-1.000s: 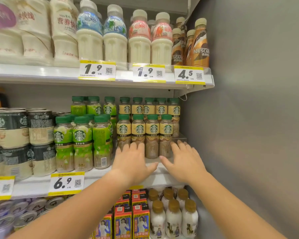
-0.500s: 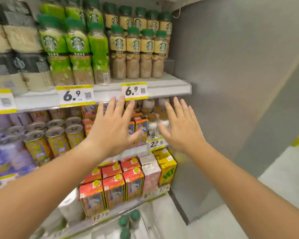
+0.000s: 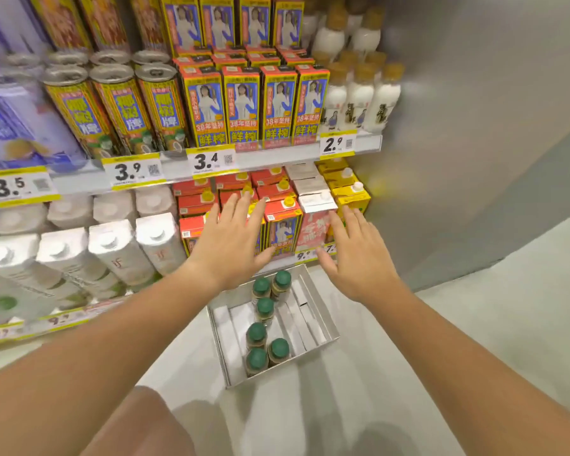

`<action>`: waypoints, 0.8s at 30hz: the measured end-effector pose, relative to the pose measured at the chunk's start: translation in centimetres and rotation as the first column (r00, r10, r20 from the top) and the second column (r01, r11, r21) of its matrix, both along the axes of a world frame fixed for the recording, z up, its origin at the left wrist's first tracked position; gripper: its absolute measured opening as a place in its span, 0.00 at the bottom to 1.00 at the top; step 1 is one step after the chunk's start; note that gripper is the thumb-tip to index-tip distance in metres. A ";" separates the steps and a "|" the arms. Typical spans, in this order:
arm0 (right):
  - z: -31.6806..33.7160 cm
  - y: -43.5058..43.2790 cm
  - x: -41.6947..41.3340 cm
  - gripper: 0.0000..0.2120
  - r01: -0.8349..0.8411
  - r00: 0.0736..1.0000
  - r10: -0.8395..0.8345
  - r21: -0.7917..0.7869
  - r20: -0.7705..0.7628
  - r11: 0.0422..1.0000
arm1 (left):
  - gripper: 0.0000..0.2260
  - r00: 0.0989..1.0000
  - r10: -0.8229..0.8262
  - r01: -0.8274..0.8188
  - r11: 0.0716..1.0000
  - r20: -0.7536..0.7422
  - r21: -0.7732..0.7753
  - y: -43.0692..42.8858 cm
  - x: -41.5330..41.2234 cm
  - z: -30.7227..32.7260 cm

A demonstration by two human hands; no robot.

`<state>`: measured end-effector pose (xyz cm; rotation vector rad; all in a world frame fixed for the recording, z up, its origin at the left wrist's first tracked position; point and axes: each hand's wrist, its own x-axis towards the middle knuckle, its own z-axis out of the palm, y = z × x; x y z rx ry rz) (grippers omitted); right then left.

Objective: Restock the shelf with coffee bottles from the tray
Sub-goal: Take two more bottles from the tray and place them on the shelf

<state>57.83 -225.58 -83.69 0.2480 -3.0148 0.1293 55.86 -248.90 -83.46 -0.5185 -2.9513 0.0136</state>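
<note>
A white cardboard tray sits on the floor in front of the bottom shelf. Several green-capped coffee bottles stand upright in its left half; its right half shows only cardboard dividers. My left hand hovers above the tray's far end, fingers spread, holding nothing. My right hand hovers to the right of it, also spread and holding nothing. Both hands are well above the bottles. The coffee shelf itself is out of view above.
Shelves ahead hold yellow cans, blue-and-yellow drink cartons, white milk bottles, white cartons and red cartons. A grey side panel closes the shelving on the right. Pale floor surrounds the tray.
My view has dropped from the coffee shelf to the lower shelves and floor. Both open hands have come down from the shelf edge to above the tray.
</note>
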 end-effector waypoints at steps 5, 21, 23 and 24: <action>-9.8 0.0 0.9 0.34 -0.038 0.985 0.042 -0.030 0.170 0.999 | 0.35 0.967 0.102 -0.107 0.994 0.234 0.008 -0.5 2.1 -9.6; -25.5 -2.4 -0.9 0.23 0.135 0.882 0.101 -0.454 0.459 0.881 | 0.34 0.597 0.071 -0.367 0.910 0.799 0.194 -1.7 3.6 -25.9; -26.0 -2.6 -2.0 0.23 0.187 0.880 0.090 -0.513 0.467 0.838 | 0.33 0.603 0.023 -0.341 0.911 0.797 0.232 -1.7 4.2 -26.7; -26.1 -2.7 -2.5 0.24 0.211 0.878 0.096 -0.557 0.470 0.803 | 0.30 0.620 -0.011 -0.337 0.899 0.785 0.279 -1.8 4.4 -27.1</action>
